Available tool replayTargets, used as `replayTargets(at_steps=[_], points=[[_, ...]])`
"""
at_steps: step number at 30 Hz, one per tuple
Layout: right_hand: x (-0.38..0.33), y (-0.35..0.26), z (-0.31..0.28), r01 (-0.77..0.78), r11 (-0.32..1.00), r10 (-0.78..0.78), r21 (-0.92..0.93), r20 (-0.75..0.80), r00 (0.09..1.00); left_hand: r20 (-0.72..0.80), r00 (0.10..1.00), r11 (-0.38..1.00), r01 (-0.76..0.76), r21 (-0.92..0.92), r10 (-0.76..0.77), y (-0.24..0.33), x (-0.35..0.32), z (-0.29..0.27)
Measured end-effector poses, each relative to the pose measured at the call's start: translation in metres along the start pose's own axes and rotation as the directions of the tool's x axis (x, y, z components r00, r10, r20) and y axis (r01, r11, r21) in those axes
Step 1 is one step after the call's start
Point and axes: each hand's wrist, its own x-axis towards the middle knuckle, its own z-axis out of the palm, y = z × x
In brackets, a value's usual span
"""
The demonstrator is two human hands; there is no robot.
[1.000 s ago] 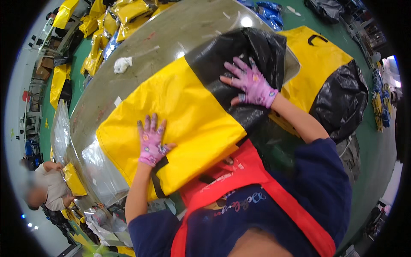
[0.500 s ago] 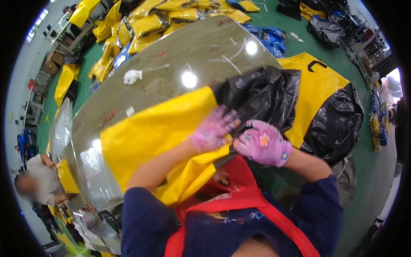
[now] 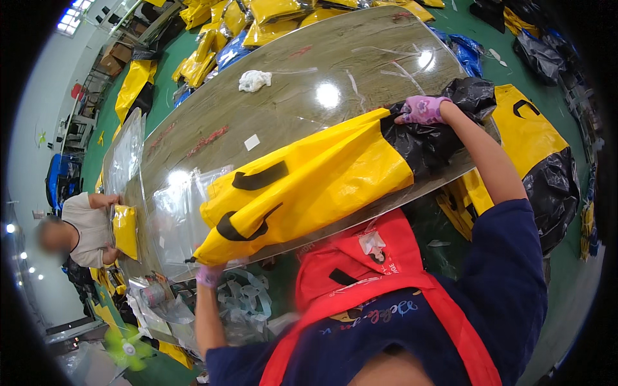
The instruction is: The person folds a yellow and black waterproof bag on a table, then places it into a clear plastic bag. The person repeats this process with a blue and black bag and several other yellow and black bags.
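Observation:
A long piece of shiny yellow-and-black plastic with black strap loops lies slantwise along the near edge of the table. Its yellow part spreads to the left, and its crumpled black part bunches at the right. My left hand, in a pink glove, grips the near left corner, its fingers largely hidden by the material. Farther off on the right, my right hand, in a flowered pink glove, is closed on the black part where it meets the yellow.
Another yellow-and-black piece hangs beyond the table's right end. Clear plastic bags and a white crumpled wad lie on the tabletop. Wrapped yellow packs are heaped behind. At far left a person holds a yellow pack.
My hands have parted: the left went down and left to the corner, the right up and right onto the black part. The piece now lies stretched, its strap loops showing. The view has shifted.

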Motion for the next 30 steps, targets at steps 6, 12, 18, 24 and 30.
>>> replayTargets(at_steps=[6,12,18,24,30], points=[[0.005,0.021,0.012,0.070,0.994,-0.063,0.081,-0.089,0.994,-0.618,0.786,0.995,0.067,0.080,-0.003,-0.124,0.006,0.083],[-0.036,0.039,0.050,0.115,0.968,-0.037,0.223,-0.326,0.945,-0.076,0.970,0.907,0.242,0.345,-0.230,-0.052,0.082,0.011],[-0.042,0.026,0.039,-0.127,0.990,0.109,-0.068,-0.231,0.967,-0.775,0.401,0.854,-0.041,0.518,0.489,0.102,0.051,0.001],[-0.049,0.026,0.040,-0.076,0.997,0.077,0.015,-0.274,0.959,0.046,0.892,0.615,-0.346,0.708,0.449,0.093,0.181,0.075],[-0.054,0.038,0.048,-0.124,0.986,0.092,-0.113,-0.251,0.964,0.072,0.975,0.535,-0.176,0.826,0.209,0.172,0.191,0.090]])
